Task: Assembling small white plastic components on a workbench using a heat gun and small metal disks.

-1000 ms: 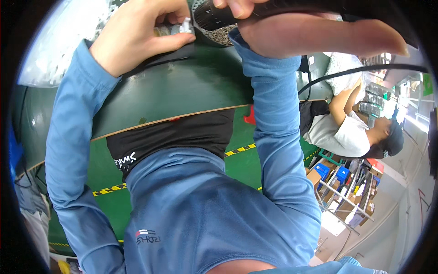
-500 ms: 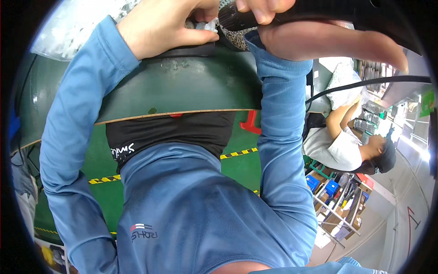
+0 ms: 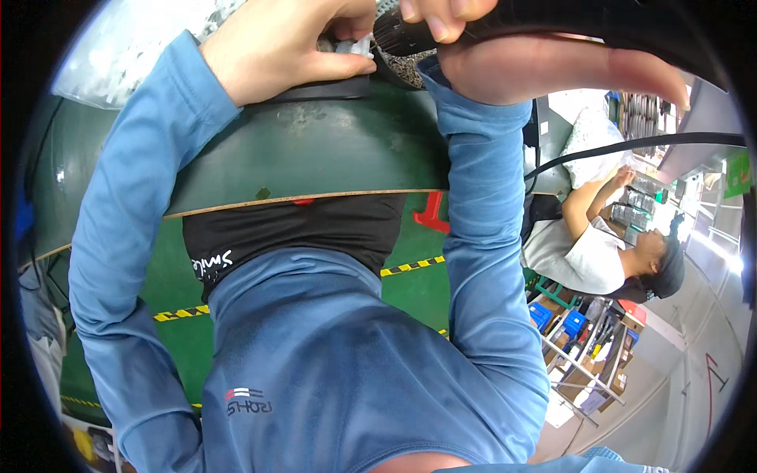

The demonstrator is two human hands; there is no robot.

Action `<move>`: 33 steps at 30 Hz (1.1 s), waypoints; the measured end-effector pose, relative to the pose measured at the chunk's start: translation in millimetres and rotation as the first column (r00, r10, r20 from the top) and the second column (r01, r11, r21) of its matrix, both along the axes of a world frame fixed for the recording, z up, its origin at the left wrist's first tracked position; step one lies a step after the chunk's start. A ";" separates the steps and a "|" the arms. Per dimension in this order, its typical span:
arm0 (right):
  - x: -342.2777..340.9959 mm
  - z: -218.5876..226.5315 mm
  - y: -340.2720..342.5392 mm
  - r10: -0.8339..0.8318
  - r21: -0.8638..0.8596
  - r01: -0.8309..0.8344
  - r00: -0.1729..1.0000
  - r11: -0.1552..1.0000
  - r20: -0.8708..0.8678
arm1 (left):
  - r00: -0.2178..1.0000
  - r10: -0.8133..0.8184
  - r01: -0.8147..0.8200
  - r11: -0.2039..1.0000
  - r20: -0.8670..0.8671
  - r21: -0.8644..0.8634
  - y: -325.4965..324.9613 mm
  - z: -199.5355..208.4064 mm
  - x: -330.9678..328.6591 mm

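Observation:
At the top of the head view, my left hand pinches a small whitish translucent plastic part between thumb and fingers, just over the edge of a black block on the green table. My right hand is wrapped round a thick black electric screwdriver, its thumb stretched along the body. The ribbed nose of the screwdriver points left and meets the plastic part, or nearly so; its very tip is hidden. Under the nose stands a dark bowl of small metal pieces, probably screws.
A clear bag of white parts lies at the far left of the green table. A black cable crosses on the right. Beyond it a co-worker sits near another white bag. Shelves with blue bins stand behind.
My right hand and the screwdriver have shifted slightly left, toward the plastic part. My left hand has hardly moved. The co-worker's hand has risen a little.

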State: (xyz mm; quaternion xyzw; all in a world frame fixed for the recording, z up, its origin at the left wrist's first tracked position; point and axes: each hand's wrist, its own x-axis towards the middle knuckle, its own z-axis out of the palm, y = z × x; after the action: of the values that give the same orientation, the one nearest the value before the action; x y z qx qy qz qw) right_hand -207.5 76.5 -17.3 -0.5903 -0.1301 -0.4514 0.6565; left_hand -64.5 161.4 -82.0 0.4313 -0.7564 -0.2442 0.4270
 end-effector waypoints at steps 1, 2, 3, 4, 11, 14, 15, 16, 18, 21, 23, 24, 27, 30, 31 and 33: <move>0.7 -1.4 -3.7 0.025 -0.011 -0.024 0.999 1.000 0.044 | 1.000 0.001 0.000 1.000 -0.014 0.018 -0.3 0.8 -0.3; 0.8 -2.7 -8.3 0.050 -0.024 -0.049 0.995 0.999 0.089 | 1.000 -0.006 0.006 1.000 -0.010 0.014 -0.3 0.6 -0.9; 0.4 -5.6 -15.2 0.046 -0.029 -0.044 0.994 0.999 0.096 | 1.000 -0.007 0.007 1.000 -0.006 -0.007 -0.5 -0.1 -0.7; -0.3 -8.9 -21.6 0.138 -0.111 -0.129 0.987 0.985 0.079 | 1.000 -0.009 0.009 1.000 -0.002 -0.028 -0.6 0.3 0.1; -37.7 -2.1 -34.9 -0.122 0.085 0.117 0.991 0.990 0.055 | 0.995 0.025 -0.022 0.999 0.092 -0.043 2.7 5.0 -1.0; -48.5 -16.8 -63.7 -0.208 0.065 0.207 0.978 0.976 0.006 | 0.996 0.028 -0.023 0.997 0.081 -0.070 3.1 -10.4 2.1; -49.6 -19.2 -69.6 -0.197 0.029 0.198 0.980 0.980 -0.013 | 0.998 0.028 -0.022 0.995 0.061 -0.096 2.8 -12.2 1.4; -50.7 -21.6 -75.4 -0.188 -0.007 0.188 0.982 0.982 -0.033 | 0.998 0.024 -0.018 0.995 0.061 -0.100 2.0 -12.8 1.1; -49.9 -25.7 -79.0 -0.166 0.040 0.168 0.985 0.985 -0.040 | 0.998 0.010 -0.005 0.996 0.061 -0.088 2.4 -11.5 0.5; -46.3 -26.9 -71.1 -0.226 0.089 0.230 0.972 0.969 -0.056 | 0.999 0.012 -0.008 0.994 0.034 -0.109 1.8 -13.8 -0.8; -43.9 -23.9 -64.1 -0.292 0.012 0.296 0.949 0.955 -0.117 | 0.999 0.017 -0.012 0.995 0.050 -0.100 3.0 -11.2 1.2; -43.3 -23.3 -61.1 -0.293 0.011 0.297 0.949 0.955 -0.118 | 0.998 0.014 -0.008 0.996 0.061 -0.092 2.7 -11.0 0.9; -42.6 -24.2 -59.4 -0.275 0.085 0.283 0.956 0.955 -0.101 | 0.998 0.011 -0.004 0.994 0.061 -0.110 0.8 -12.3 -0.8; -45.1 -26.9 -65.1 -0.312 0.031 0.320 0.938 0.947 -0.151 | 0.996 0.008 0.002 0.992 0.085 -0.123 0.0 -11.8 0.1; -44.7 -26.4 -63.3 -0.302 0.056 0.311 0.944 0.949 -0.137 | 0.996 0.009 0.001 0.993 0.084 -0.121 0.2 -11.9 0.1; -43.3 -25.0 -60.1 -0.290 0.081 0.301 0.949 0.950 -0.123 | 0.996 0.026 -0.012 0.988 0.087 -0.155 0.7 -11.7 -0.6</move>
State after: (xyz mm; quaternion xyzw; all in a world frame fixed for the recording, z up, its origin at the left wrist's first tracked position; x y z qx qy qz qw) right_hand -250.8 16.3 -42.3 -0.5937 0.0186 -0.5176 0.6159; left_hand -65.2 162.1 -93.6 0.4145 -0.7872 -0.1615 0.4272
